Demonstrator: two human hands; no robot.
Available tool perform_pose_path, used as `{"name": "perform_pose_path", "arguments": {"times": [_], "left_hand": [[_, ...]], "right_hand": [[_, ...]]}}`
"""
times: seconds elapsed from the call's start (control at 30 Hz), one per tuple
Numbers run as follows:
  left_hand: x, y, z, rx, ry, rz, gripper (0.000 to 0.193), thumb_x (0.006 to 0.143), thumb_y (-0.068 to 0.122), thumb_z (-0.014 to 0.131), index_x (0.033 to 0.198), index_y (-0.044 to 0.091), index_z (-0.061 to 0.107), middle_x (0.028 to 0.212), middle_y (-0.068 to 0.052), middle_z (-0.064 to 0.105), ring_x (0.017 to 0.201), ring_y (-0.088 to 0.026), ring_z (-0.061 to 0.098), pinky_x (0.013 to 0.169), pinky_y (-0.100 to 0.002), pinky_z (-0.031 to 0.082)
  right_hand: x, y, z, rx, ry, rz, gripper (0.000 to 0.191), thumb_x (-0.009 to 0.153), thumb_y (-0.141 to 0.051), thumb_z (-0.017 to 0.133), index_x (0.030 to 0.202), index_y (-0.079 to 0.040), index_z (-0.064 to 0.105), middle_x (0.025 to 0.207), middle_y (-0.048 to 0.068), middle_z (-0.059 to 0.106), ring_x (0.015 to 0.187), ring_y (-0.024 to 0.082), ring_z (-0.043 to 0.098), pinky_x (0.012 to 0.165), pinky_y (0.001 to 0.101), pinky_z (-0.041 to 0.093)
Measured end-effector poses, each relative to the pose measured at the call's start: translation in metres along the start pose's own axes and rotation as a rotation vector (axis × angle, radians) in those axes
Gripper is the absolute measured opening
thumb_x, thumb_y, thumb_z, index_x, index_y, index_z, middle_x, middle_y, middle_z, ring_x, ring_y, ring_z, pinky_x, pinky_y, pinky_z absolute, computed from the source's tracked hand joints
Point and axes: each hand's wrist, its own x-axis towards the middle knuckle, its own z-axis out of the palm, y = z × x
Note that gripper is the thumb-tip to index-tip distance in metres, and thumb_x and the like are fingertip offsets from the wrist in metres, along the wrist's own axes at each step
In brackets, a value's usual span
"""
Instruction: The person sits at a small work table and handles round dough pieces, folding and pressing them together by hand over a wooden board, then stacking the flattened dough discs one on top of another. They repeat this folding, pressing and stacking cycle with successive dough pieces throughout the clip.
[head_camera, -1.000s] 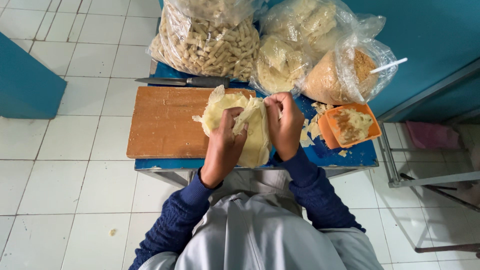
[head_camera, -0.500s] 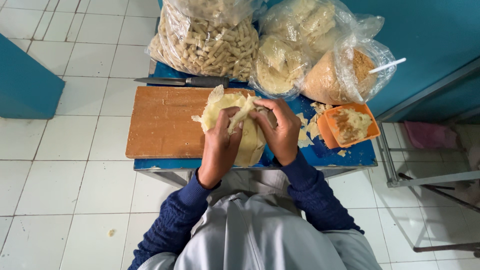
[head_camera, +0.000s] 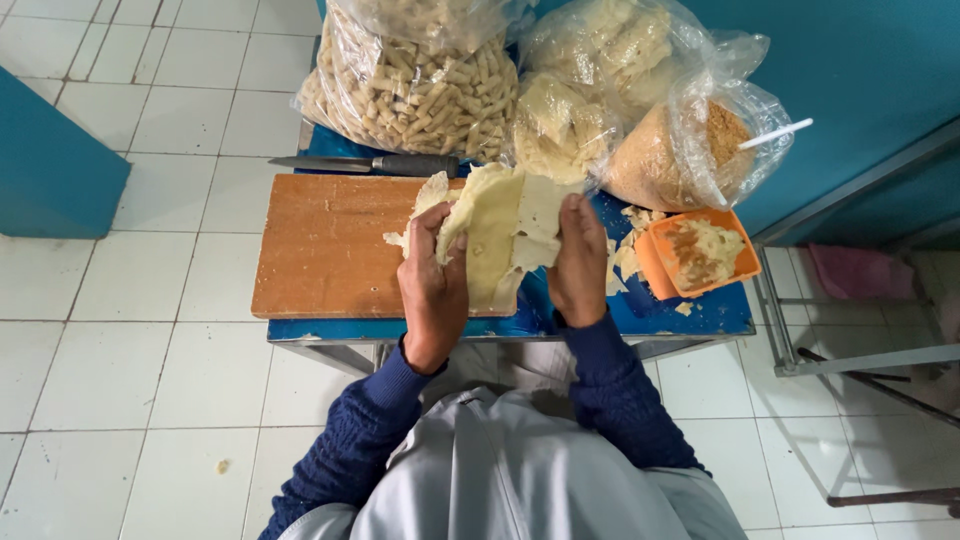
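Since a second ago, both hands have drawn apart and the pale sheet of dough (head_camera: 505, 225) between them has opened out flatter, its right half now spread where it was bunched before. Going left to right: a wooden cutting board (head_camera: 330, 245) lies on the blue surface (head_camera: 690, 315), with a knife (head_camera: 370, 163) at its 12 o'clock edge, blade pointing to 9 o'clock. The left hand (head_camera: 432, 285) has its grip closed on the left edge of the dough sheet, thumb on top, over the board's right end. The sheet hangs between the hands, just above the board's right edge. The right hand (head_camera: 580, 262) holds the sheet's right edge, fingers pressed over it. Behind the hands, at 12 o'clock, stand clear plastic bags: one of short pale sticks (head_camera: 415, 85), then bags of folded dough sheets (head_camera: 580, 90), then a bag of brownish crumbs (head_camera: 690, 150) with a white stick poking out. At 3 o'clock from the right hand sits an orange tub (head_camera: 700, 255) holding dough scraps, with loose scraps (head_camera: 628, 250) between it and the hand.
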Motion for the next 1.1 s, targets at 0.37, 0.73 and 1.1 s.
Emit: {"name": "perform_pose_path", "arguments": {"times": [0.37, 0.73, 1.1], "left_hand": [[-0.012, -0.018, 0.012, 0.049, 0.061, 0.182, 0.026, 0.108, 0.006, 0.056, 0.133, 0.001, 0.054, 0.128, -0.018, 0.069, 0.111, -0.034, 0.072, 0.093, -0.038, 0.058], [-0.011, -0.02, 0.012, -0.984, 0.005, -0.198, 0.05, 0.102, 0.004, 0.061, 0.146, 0.005, 0.037, 0.145, -0.011, 0.051, 0.137, -0.021, 0.049, 0.118, -0.035, 0.039], [0.01, -0.014, 0.014, -1.02, -0.152, -0.527, 0.057, 0.092, 0.005, 0.07, 0.138, 0.005, 0.037, 0.134, -0.01, 0.055, 0.122, -0.019, 0.058, 0.098, -0.035, 0.053]], "right_hand": [[-0.009, 0.004, 0.029, -0.328, -0.079, -0.103, 0.035, 0.098, -0.014, 0.071, 0.128, 0.002, 0.061, 0.112, 0.008, 0.071, 0.096, 0.011, 0.066, 0.085, 0.0263, 0.054], [-0.003, -0.017, 0.025, -0.543, -0.152, -0.38, 0.021, 0.103, 0.001, 0.059, 0.123, 0.003, 0.062, 0.115, 0.009, 0.071, 0.104, 0.013, 0.067, 0.093, 0.0274, 0.054], [0.001, -0.039, 0.04, -1.029, -0.341, -0.687, 0.016, 0.102, -0.009, 0.07, 0.113, 0.002, 0.072, 0.111, 0.017, 0.074, 0.1, 0.024, 0.073, 0.085, 0.0336, 0.056]]}}
